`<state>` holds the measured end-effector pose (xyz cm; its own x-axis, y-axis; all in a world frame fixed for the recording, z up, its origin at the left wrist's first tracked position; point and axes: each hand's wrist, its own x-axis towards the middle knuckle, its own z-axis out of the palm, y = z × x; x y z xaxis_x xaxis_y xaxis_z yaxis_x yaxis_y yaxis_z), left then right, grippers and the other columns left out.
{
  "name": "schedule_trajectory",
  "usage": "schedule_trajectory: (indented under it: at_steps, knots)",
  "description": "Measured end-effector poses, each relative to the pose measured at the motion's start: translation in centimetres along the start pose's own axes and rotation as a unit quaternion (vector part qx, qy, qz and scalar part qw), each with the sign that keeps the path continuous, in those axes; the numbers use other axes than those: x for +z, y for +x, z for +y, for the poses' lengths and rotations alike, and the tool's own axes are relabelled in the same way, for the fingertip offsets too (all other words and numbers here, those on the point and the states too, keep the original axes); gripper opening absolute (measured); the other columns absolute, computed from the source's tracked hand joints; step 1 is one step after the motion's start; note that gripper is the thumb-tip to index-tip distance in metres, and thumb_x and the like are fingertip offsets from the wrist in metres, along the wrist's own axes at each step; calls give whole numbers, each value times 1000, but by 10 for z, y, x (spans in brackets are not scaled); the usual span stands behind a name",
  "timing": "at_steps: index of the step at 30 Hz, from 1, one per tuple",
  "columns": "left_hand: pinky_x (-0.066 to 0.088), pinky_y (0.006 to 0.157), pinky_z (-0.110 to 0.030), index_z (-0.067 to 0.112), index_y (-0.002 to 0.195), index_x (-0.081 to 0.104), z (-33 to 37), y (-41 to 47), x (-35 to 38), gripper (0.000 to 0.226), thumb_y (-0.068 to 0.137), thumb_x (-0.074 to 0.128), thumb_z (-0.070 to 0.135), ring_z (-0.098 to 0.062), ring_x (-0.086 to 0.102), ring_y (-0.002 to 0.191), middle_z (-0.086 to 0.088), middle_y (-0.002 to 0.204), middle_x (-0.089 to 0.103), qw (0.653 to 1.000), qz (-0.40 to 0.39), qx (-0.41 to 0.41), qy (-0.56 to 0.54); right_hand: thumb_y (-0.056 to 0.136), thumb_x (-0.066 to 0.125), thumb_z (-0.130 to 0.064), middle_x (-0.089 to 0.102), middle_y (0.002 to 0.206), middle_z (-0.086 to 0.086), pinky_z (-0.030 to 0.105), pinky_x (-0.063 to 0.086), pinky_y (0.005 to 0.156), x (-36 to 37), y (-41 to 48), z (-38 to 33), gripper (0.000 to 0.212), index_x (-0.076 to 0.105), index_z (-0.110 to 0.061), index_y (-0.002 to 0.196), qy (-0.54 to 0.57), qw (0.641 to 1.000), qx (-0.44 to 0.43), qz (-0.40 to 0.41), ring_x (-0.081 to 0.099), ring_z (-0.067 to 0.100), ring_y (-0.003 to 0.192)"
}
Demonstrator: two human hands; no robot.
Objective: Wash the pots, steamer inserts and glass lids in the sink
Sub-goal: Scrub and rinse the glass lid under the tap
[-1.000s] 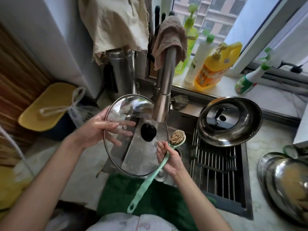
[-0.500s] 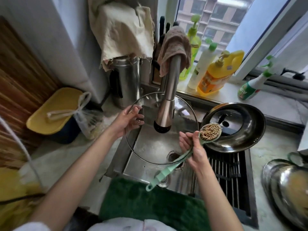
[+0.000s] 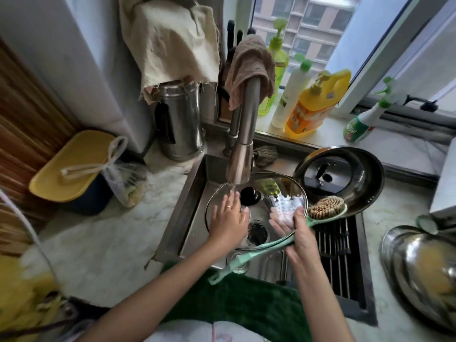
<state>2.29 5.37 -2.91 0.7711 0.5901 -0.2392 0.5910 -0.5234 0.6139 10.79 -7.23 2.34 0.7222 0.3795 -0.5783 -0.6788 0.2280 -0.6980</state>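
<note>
Over the sink [image 3: 195, 193], under the running faucet [image 3: 243, 141]: a glass lid [image 3: 276, 191], knob up, mid-rinse, left hand [image 3: 228, 222] spread flat on the glass, right hand [image 3: 299, 234] gripping the rim together with the green brush [image 3: 325, 207]. Seemingly early to midway: a pot [image 3: 365, 183] with another lid inside on the rack [image 3: 338, 245], more steel pots [image 3: 419, 267] waiting at far right, none visibly finished. Tight going, with the spout just above the glass, the sink wall close on the left, the pot rim just beside the brush head; freer room toward the front edge.

Window daylight, fisheye-warped blurry edges
</note>
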Motion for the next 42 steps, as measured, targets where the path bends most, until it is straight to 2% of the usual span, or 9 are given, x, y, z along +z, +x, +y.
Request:
schedule_trajectory:
  at_steps: [5, 12, 15, 21, 25, 28, 30, 36, 42]
  knots:
    - [12, 118, -38, 2, 140, 37, -39, 48, -19, 53, 101, 15, 29, -27, 14, 145, -17, 156, 20, 996, -55, -50, 50, 99, 44, -28, 71, 65, 13, 29, 59, 58, -4, -9, -9, 25, 51, -3, 99, -10, 1000, -12, 9, 70, 20, 59]
    - [-12, 117, -29, 25, 152, 4, -24, -21, -38, 75, 92, 37, 57, -9, -9, 146, 5, 160, -4, 923, -101, 367, 53, 98, 46, -28, 71, 89, 19, 50, 58, 74, -11, -5, -34, 27, 56, -3, 101, -9, 999, 8, 38, 71, 29, 83]
    - [14, 119, -44, 20, 147, 28, -35, -10, -45, 64, 92, 56, 37, -24, 18, 145, -8, 156, 23, 859, -2, 499, 118, 101, 42, -22, 71, 67, 15, 31, 57, 48, -20, -10, -45, 30, 54, -1, 84, 6, 999, 16, 31, 71, 19, 59]
    - [39, 107, -47, 14, 135, 47, -13, 0, -43, 49, 91, 44, -9, -31, 48, 128, -16, 137, 51, 824, 98, 557, 26, 99, 45, -33, 71, 79, 20, 21, 54, 46, -29, -10, -60, 40, 56, 5, 92, 35, 999, 29, 21, 71, 18, 60]
    - [54, 90, -30, 13, 133, 51, -1, 12, -34, 50, 87, 51, -9, -15, 64, 109, -5, 127, 61, 877, 78, 464, -96, 101, 38, -32, 73, 84, 18, 10, 49, 44, -39, -3, -63, 40, 56, 1, 89, 61, 998, 13, -1, 66, 8, 53]
    - [56, 67, -22, 29, 124, 58, 3, 22, -21, 43, 90, 56, 2, -18, 68, 83, 5, 112, 68, 942, 41, 261, -207, 101, 39, -21, 73, 95, 14, 9, 47, 45, -42, -1, -57, 29, 58, -3, 89, 21, 999, 19, -22, 63, 6, 51]
    - [58, 74, -27, 24, 114, 63, 1, 30, -18, 33, 90, 58, 2, -14, 71, 82, -2, 105, 71, 954, 39, 130, -269, 102, 38, -16, 72, 95, 12, 8, 38, 35, -43, -1, -50, 24, 57, -2, 97, -51, 998, 21, -35, 54, 3, 43]
    - [55, 48, -28, 2, 117, 60, -38, 27, -42, 27, 91, 52, -1, -16, 68, 62, -14, 89, 69, 870, 5, -163, -466, 100, 44, -14, 51, 73, 3, 11, 23, 31, -58, 14, -19, 17, 60, -8, 95, -256, 966, -19, 41, 32, -1, 31]
    - [57, 50, -37, 7, 110, 56, -57, 13, -75, 24, 96, 39, -3, -26, 69, 68, -17, 89, 66, 757, 8, -246, -605, 96, 48, -39, 59, 103, 2, 14, 32, 37, -62, 23, 13, 31, 56, -29, 124, -223, 972, 73, 29, 36, 7, 54]
